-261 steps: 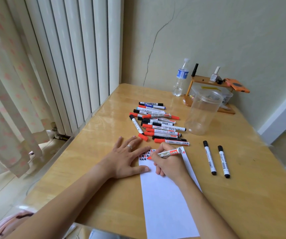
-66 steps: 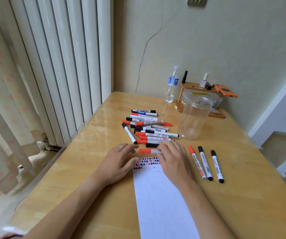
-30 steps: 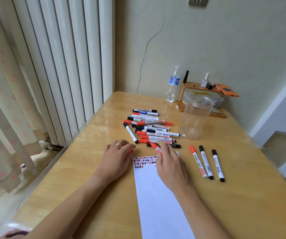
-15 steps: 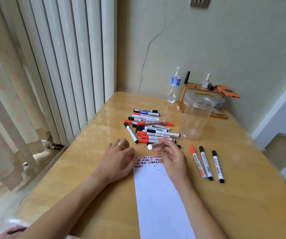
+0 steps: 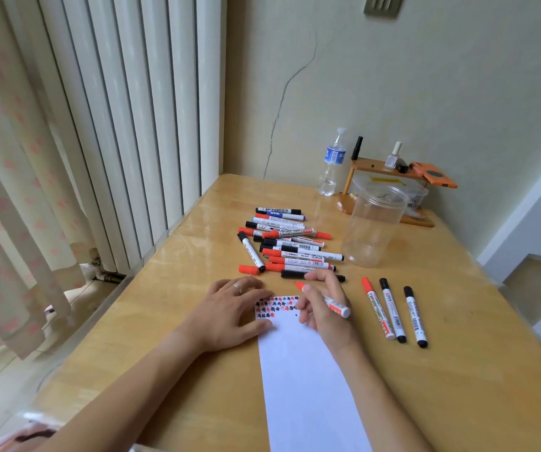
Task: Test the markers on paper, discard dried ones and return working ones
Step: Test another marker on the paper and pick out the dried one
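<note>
The wooden surface [image 5: 177, 321] carries all items under inspection. A white sheet of paper [image 5: 305, 380] lies lengthwise from the near edge toward the centre; its far end bears rows of small red and black test marks [image 5: 274, 306]. A clear plastic jar [image 5: 373, 226] stands upright at far right, open-topped and apparently empty, well apart from the paper.

Beyond the paper lies a loose pile of markers [image 5: 290, 246] with red, black and blue caps, several overlapping. To the right of the paper, three capped markers [image 5: 393, 313] lie side by side, one red and two black, kept apart from the pile. A loose red cap [image 5: 248, 269] rests at the near left of the pile.

The left hand [image 5: 230, 313] lies flat, fingers spread, pressing the paper's far left corner. The right hand [image 5: 323, 305] pinches an uncapped red marker [image 5: 334, 306] in a writing grip, tip [image 5: 297, 284] pointing far-left, just past the paper's far edge and not touching it.

Assessment: the marker is light, rigid and smooth-barrelled; a hold on the mid-barrel near the tip gives best control. The paper is thin and would slide if not held down. The exposed tip can stain fingers and dries if left uncapped.
</note>
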The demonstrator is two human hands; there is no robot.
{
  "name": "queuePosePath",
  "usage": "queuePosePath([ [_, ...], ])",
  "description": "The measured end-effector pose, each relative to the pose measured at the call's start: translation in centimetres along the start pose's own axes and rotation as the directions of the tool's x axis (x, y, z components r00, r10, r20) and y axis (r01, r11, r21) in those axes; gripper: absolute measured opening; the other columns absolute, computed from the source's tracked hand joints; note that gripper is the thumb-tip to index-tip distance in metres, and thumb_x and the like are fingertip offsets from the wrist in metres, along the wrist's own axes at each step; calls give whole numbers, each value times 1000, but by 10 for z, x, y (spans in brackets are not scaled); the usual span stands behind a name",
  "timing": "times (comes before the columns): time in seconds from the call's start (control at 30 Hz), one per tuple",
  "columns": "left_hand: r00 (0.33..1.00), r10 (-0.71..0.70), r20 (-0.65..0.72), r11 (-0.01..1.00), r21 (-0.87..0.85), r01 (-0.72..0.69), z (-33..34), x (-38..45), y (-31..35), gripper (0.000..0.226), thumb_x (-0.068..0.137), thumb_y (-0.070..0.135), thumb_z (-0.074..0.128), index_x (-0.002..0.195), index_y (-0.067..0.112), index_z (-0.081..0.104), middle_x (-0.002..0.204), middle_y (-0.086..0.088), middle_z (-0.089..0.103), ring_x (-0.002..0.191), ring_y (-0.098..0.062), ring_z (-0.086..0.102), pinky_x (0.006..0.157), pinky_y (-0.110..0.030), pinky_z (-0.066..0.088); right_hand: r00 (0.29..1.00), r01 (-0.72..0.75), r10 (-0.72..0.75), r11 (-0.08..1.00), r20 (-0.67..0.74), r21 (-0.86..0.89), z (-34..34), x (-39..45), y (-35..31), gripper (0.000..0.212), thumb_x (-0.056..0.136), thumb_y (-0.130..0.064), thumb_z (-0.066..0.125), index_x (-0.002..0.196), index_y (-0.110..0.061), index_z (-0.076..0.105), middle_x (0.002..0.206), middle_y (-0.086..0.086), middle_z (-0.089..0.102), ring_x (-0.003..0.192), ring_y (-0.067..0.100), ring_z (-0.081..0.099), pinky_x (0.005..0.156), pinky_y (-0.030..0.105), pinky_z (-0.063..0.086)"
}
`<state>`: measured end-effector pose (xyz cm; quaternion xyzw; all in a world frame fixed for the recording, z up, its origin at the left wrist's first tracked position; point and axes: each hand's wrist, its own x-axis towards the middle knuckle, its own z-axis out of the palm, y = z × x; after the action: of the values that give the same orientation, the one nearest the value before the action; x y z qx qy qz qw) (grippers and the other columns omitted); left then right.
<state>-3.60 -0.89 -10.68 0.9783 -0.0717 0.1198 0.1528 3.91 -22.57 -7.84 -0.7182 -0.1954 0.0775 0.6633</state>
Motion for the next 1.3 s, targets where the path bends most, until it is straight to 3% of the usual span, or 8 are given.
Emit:
queuePosePath([
  [0.1, 999, 7, 43, 1000, 28, -8, -1, -1, -2, 77, 88, 87, 32, 151, 43, 37, 155, 17, 32, 146, -1, 26, 124, -40, 13, 999, -22, 23, 999, 22, -34, -1, -1, 0, 9, 97, -20, 64, 96, -29, 64, 82, 13, 70, 55, 21, 59, 43, 22, 36],
  [0.27, 991, 8, 133, 998, 66, -17, -3, -4, -2, 91, 84, 93, 29, 160, 42, 19, 168, 13, 15, 155, -3, -1, 127, -41, 0, 997, -74, 75, 994, 7, -84, 1, 3, 9, 16, 97, -18, 70, 84, -23, 63, 62, 9, 57, 46, 21, 45, 43, 21, 30],
  [0.43, 978, -24, 206, 997, 79, 8, -3, -3, 1, 89, 87, 88, 31, 161, 45, 5, 170, 13, -4, 153, -3, -19, 125, -45, -14, 989, -142, 144, 986, 18, -82, 2, 3, 7, 19, 94, -16, 73, 82, -18, 57, 62, 10, 60, 41, 21, 44, 43, 20, 26],
  [0.73, 977, -21, 213, 997, 73, 6, -3, -4, 1, 88, 88, 88, 31, 161, 45, 5, 170, 12, -3, 153, -3, -19, 126, -45, -12, 987, -154, 158, 977, 17, -144, 8, -3, 4, 24, 92, -14, 74, 80, -5, 55, 60, 11, 58, 44, 22, 46, 41, 20, 29],
  [1.3, 985, -29, 171, 998, 59, 19, -4, -3, 1, 91, 84, 91, 31, 161, 44, 14, 170, 13, 7, 155, -3, -9, 127, -46, -5, 995, -66, 81, 977, 63, -201, 6, -3, 6, 18, 94, -13, 74, 83, -9, 60, 52, 0, 54, 42, 17, 45, 40, 21, 32],
])
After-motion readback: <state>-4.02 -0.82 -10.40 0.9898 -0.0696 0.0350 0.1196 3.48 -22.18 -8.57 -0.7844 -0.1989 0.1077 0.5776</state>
